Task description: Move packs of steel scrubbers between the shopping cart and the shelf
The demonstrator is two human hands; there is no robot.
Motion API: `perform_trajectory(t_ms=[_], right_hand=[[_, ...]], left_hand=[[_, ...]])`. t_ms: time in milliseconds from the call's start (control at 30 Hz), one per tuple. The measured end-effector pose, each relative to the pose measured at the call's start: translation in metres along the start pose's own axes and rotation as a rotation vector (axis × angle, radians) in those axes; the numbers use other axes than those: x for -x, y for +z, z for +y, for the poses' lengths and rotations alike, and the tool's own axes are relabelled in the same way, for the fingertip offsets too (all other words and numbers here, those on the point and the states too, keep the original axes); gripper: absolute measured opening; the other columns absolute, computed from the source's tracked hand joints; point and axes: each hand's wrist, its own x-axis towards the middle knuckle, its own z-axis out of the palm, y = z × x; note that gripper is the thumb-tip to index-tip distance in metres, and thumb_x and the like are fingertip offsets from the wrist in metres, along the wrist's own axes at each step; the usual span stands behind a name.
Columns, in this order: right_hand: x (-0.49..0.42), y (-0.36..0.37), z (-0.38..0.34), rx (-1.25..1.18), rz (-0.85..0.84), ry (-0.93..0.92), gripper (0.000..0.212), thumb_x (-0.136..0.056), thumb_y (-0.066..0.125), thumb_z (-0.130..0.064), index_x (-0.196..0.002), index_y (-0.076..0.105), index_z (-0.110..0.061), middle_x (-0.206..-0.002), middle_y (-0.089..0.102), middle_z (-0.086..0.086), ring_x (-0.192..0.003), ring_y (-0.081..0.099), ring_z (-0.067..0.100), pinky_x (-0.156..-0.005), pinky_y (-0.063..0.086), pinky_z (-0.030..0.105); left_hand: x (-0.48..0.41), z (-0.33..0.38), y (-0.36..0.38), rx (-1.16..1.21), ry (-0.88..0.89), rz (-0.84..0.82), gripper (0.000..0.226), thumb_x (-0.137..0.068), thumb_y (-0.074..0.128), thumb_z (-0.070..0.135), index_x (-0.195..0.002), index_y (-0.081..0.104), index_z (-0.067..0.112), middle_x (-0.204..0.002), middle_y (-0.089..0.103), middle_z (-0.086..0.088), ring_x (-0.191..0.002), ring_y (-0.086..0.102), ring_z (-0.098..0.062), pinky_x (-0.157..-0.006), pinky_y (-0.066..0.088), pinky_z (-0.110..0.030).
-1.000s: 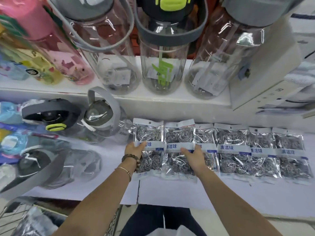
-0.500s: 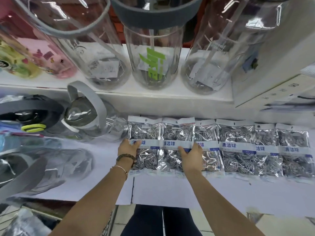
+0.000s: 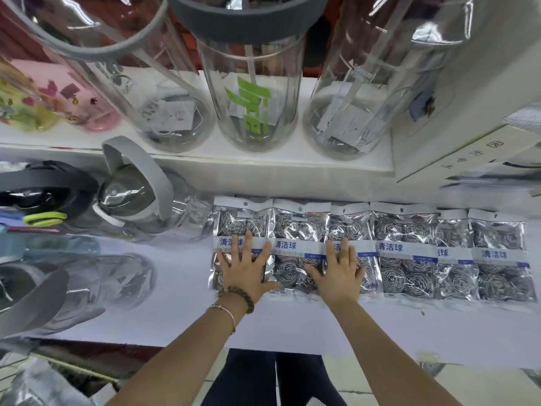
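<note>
Left hand and right hand have flattened, seemingly pressing the scrubber packs.

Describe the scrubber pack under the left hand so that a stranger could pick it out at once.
On the lower white shelf, below the tall clear bottles, six silver packs lie in a row. It is the leftmost pack, beside the grey-handled bottle, with the braceleted left hand spread flat on it.

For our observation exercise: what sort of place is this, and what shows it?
Probably a household-goods shop: a row of identical scrubber packs laid on a white shelf, and unused water bottles with paper inserts above.
</note>
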Motion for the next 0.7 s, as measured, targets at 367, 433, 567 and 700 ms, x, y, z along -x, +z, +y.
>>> perform_trajectory(t_ms=[367,433,567,700], right_hand=[[-0.004,-0.001,0.01,-0.019,-0.019,0.056,0.088,-0.082,0.031,-0.076,-0.152,0.0,-0.031,-0.158,-0.02,-0.001,-0.144,-0.019,0.022,-0.114,-0.001,0.057],[-0.004,-0.001,0.009,-0.014,-0.017,0.055,0.087,-0.083,0.03,-0.075,-0.151,0.0,-0.031,-0.158,-0.02,0.0,-0.145,-0.019,0.022,-0.114,-0.001,0.057],[-0.01,-0.004,0.009,0.001,0.001,0.049,0.085,-0.084,0.03,-0.074,-0.152,0.005,-0.028,-0.159,-0.015,0.002,-0.145,-0.017,0.023,-0.113,0.003,0.059],[-0.01,-0.002,0.007,0.011,0.022,0.049,0.085,-0.084,0.03,-0.074,-0.151,0.007,-0.027,-0.159,-0.012,0.002,-0.146,-0.015,0.023,-0.113,0.004,0.06]], left_hand=[[-0.009,0.014,0.003,-0.038,-0.064,-0.013,0.097,-0.064,0.035,0.086,-0.142,-0.007,0.046,-0.139,-0.041,-0.011,-0.133,-0.028,-0.044,-0.099,-0.006,-0.071],[-0.01,0.015,0.003,-0.048,-0.064,-0.013,0.096,-0.065,0.033,0.086,-0.142,-0.007,0.045,-0.142,-0.039,-0.011,-0.133,-0.027,-0.044,-0.1,-0.005,-0.072],[-0.015,0.019,0.0,-0.02,-0.079,-0.011,0.096,-0.065,0.039,0.084,-0.143,-0.002,0.045,-0.148,-0.031,-0.012,-0.134,-0.026,-0.043,-0.101,-0.001,-0.072],[-0.015,0.016,0.0,-0.008,-0.072,-0.006,0.096,-0.066,0.039,0.084,-0.143,-0.004,0.044,-0.149,-0.029,-0.012,-0.134,-0.026,-0.043,-0.102,0.0,-0.071]])
